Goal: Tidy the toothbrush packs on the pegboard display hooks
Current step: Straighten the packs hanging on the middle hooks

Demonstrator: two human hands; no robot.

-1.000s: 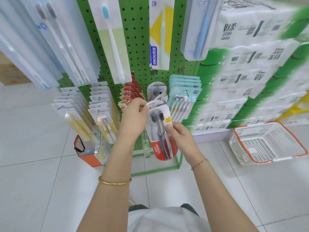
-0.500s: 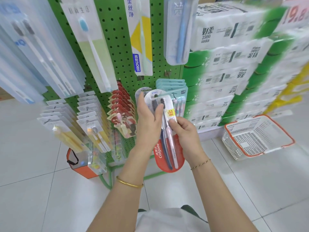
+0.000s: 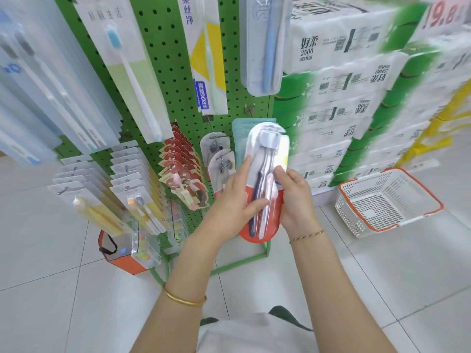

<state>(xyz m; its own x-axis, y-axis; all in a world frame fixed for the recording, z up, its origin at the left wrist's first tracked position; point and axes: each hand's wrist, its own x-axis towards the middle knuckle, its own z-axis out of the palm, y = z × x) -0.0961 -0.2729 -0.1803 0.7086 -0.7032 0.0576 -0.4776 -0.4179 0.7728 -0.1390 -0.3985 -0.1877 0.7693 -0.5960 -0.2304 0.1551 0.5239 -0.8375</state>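
I hold a red-and-clear toothbrush pack (image 3: 265, 159) with two brushes upright in front of the green pegboard (image 3: 173, 72). My left hand (image 3: 234, 200) grips its left edge, thumb across the front. My right hand (image 3: 293, 194) grips its right edge. Two similar clear packs (image 3: 219, 159) hang on a hook just left of it. Teal packs (image 3: 240, 131) hang behind the held pack, mostly hidden. Red packs (image 3: 183, 164) hang further left.
Rows of white-carded packs (image 3: 127, 179) jut out at lower left, long single-brush packs (image 3: 132, 72) above. Stacked tissue bales (image 3: 356, 98) stand to the right. A white and orange basket (image 3: 387, 200) sits on the tiled floor, an orange box (image 3: 122, 258) under the rack.
The pack has come off the hook area and risen in front of the teal packs. My left hand slid from its top to its left edge; my right hand shifted to the right edge.
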